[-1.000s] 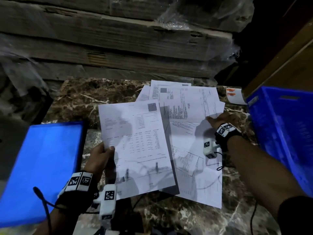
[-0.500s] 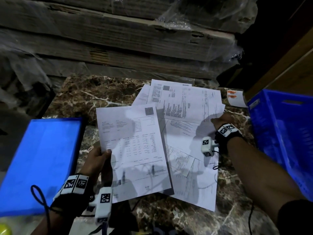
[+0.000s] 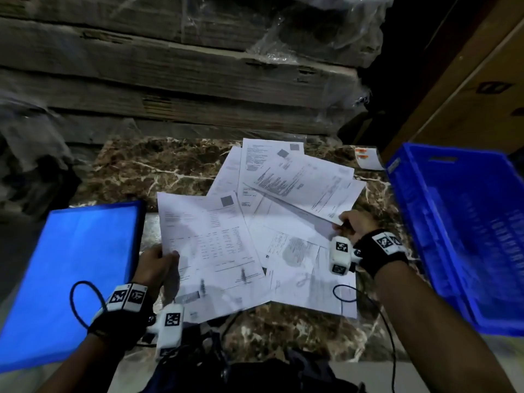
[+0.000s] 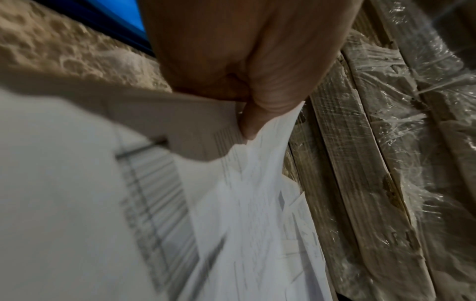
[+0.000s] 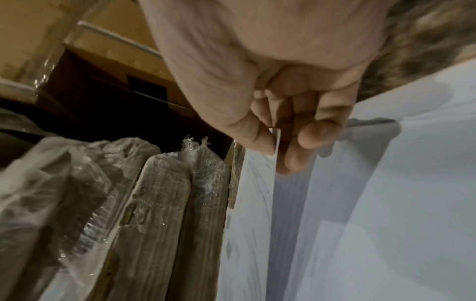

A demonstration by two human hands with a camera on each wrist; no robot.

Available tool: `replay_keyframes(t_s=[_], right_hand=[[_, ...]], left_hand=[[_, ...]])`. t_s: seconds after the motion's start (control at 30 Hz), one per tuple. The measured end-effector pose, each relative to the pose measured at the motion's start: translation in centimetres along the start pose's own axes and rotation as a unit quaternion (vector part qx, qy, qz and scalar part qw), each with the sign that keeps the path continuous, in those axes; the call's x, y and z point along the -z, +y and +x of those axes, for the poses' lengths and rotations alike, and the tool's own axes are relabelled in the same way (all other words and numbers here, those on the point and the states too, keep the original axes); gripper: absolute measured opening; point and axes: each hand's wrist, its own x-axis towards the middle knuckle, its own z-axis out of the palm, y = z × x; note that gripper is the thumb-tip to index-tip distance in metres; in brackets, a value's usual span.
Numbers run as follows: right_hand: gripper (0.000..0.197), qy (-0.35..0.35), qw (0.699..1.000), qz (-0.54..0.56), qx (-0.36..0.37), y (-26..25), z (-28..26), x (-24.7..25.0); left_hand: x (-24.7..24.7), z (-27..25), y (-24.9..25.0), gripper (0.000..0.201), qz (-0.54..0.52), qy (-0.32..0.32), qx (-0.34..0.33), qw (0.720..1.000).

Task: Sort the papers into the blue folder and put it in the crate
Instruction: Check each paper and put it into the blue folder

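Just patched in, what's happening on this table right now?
A person is gathering loose papers off the marble table. The left hand grips one printed sheet; the right hand pinches the corner of another sheet in the pile. The blue folder and the blue crate hold no papers yet.

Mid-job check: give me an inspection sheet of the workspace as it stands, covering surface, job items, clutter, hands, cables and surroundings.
Surface: brown veined marble tabletop, partly covered.
Job's things: white printed paper sheets fanned loosely over the middle; flat blue plastic folder at the left edge; blue plastic crate at the right.
Clutter: small white label with orange marks by the crate.
Grip: left hand pinches the nearest sheet; right hand pinches the corner of an upper sheet.
Cables: black wrist-camera leads trail over the papers and table.
Surroundings: film-wrapped cardboard stacks behind.
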Motion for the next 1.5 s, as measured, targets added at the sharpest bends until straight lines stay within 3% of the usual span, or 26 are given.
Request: replay_keyframes(t_s=[0.1, 0.3, 0.43, 0.6, 0.7, 0.77, 0.87, 0.9, 1.0, 1.13, 1.3, 1.4, 1.5], right_hand=[[0.028, -0.012, 0.999, 0.024, -0.023, 3.8, -4.4, -0.3], [0.017, -0.005, 0.997, 0.022, -0.077, 12.5, -12.1, -0.9], [0.009, 0.011, 0.997, 0.005, -0.075, 16.4, -14.6, -1.3], [0.019, 0.007, 0.996, -0.057, -0.062, 19.3, -16.2, -1.3], [0.03, 0.055, 0.983, -0.176, 0.006, 18.8, -15.9, -0.3], [0.036, 0.095, 0.946, -0.298, 0.084, 17.2, -15.1, 0.5], [0.019, 0.108, 0.915, -0.361, 0.144, 14.1, -13.3, 0.6], [0.027, 0.113, 0.905, -0.381, 0.154, 13.1, -12.2, 0.5], [0.056, 0.137, 0.857, -0.465, 0.173, 10.6, -9.6, 0.2], [0.073, 0.113, 0.839, -0.509, 0.157, 8.5, -7.1, -0.2], [0.074, 0.083, 0.799, -0.579, 0.142, 7.4, -5.6, -0.1], [0.073, 0.073, 0.807, -0.57, 0.134, 7.1, -5.2, 0.1], [0.067, 0.075, 0.797, -0.577, 0.165, 7.1, -4.8, 0.5]], left_hand=[[1.2, -0.2, -0.2, 0.015, 0.02, 0.005, -0.039, 0.999], [3.7, 0.0, -2.2, 0.023, 0.037, -0.007, -0.08, 0.996], [4.7, -0.4, -3.1, 0.025, 0.071, -0.013, -0.13, 0.989], [5.5, -0.8, -4.2, 0.028, 0.073, -0.021, -0.148, 0.986], [5.6, -0.7, -4.2, 0.029, 0.077, -0.026, -0.153, 0.985], [5.5, -0.5, -4.2, 0.029, 0.074, -0.023, -0.149, 0.986], [5.2, -0.4, -4.1, 0.029, 0.067, -0.022, -0.139, 0.988], [5.1, -0.5, -4.1, 0.029, 0.068, -0.021, -0.135, 0.988], [4.6, 0.0, -4.5, 0.023, 0.042, -0.003, -0.109, 0.993], [4.0, -0.2, -4.8, 0.016, 0.02, 0.027, -0.074, 0.997], [4.1, -0.2, -4.9, 0.019, 0.02, 0.026, -0.074, 0.997], [4.3, 0.3, -5.3, 0.019, 0.02, 0.036, -0.063, 0.997], [4.3, 0.8, -5.7, 0.018, 0.002, 0.038, -0.041, 0.998]])
